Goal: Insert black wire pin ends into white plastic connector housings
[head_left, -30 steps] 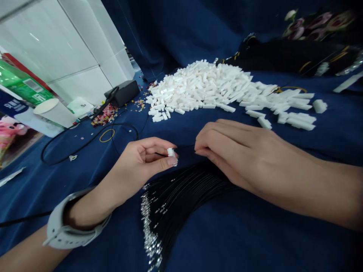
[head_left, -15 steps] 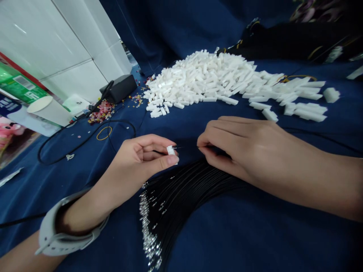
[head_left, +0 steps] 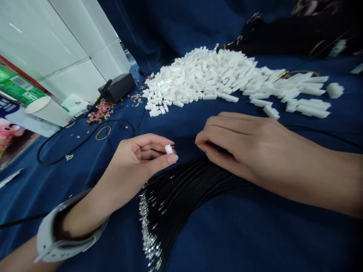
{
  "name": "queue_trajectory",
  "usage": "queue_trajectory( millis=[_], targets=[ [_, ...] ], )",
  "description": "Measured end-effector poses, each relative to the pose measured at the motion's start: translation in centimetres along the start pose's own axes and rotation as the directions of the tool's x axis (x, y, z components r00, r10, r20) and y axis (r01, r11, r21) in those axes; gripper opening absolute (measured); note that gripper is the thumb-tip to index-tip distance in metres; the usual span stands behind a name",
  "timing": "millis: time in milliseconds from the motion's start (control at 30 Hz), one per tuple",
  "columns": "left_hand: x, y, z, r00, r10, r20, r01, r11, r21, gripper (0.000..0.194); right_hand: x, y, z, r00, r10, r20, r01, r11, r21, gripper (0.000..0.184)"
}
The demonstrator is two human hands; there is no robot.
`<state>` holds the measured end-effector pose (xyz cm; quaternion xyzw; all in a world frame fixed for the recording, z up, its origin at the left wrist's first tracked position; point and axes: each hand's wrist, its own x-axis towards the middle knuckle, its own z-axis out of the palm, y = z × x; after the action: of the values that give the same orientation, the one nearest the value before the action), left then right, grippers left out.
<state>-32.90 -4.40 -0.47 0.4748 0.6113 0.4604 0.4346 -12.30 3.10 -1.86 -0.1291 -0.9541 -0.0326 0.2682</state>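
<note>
My left hand (head_left: 147,153) pinches a small white plastic connector housing (head_left: 168,149) between thumb and fingers. To its right, my right hand (head_left: 235,145) is closed, thumb against forefinger, on a thin black wire (head_left: 183,143) that runs faintly toward the housing. Whether the wire's tip sits inside the housing is hard to make out. Below both hands fans a bundle of black wires (head_left: 187,185), and shiny metal terminals (head_left: 147,234) tip their left ends.
Behind the hands rises a large heap of white connector housings (head_left: 204,75) on the dark blue cloth (head_left: 232,230). At the left are a black box (head_left: 120,87), a paper cup (head_left: 49,111), a looped black cable (head_left: 42,151), a yellow rubber band (head_left: 103,133) and small colourful bits (head_left: 100,111).
Both hands keep their grips, with only slight shifts. The wire between them shows less clearly now. The view has moved a little.
</note>
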Motion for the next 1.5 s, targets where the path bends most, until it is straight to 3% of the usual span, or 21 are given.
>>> queue_trajectory(
  millis=[300, 633, 800, 967, 1133, 1367, 1500],
  targets=[
    [-0.5, 0.0, 0.6, 0.997, -0.027, 0.069, 0.027, 1.000, 0.000, 0.026, 0.2, -0.7, 0.3, 0.999, -0.011, 0.031, 0.008, 0.993, 0.118, 0.015],
    [-0.8, 0.3, 1.2, 0.998, -0.024, 0.061, 0.024, 1.000, -0.008, 0.029, 0.6, -1.2, 0.6, 0.998, -0.054, -0.012, 0.054, 0.998, 0.038, 0.018],
    [-0.2, 0.2, 0.7, 1.000, -0.011, 0.028, 0.010, 1.000, 0.020, 0.022, 0.4, -2.3, -0.2, 0.991, -0.030, -0.128, 0.038, 0.997, 0.062, 0.030],
    [0.4, -0.3, -0.4, 0.999, 0.035, -0.002, -0.034, 0.998, 0.058, 0.024, -0.5, -3.2, 0.0, 0.996, -0.084, 0.022, 0.080, 0.986, 0.145, 0.029],
    [0.3, -0.4, -0.7, 0.998, 0.044, 0.043, -0.046, 0.998, 0.046, 0.019, -1.0, -2.9, -0.1, 1.000, -0.002, 0.016, -0.002, 0.968, 0.251, 0.025],
    [0.1, -0.1, -0.6, 0.999, -0.002, 0.039, 0.002, 1.000, 0.017, 0.017, 0.0, -1.1, -0.3, 0.986, 0.142, -0.089, -0.133, 0.985, 0.107, 0.017],
    [0.1, -0.3, -0.7, 1.000, 0.011, 0.011, -0.011, 1.000, 0.001, 0.017, -0.1, 0.3, 0.0, 0.983, 0.142, -0.118, -0.138, 0.990, 0.042, 0.011]
  ],
)
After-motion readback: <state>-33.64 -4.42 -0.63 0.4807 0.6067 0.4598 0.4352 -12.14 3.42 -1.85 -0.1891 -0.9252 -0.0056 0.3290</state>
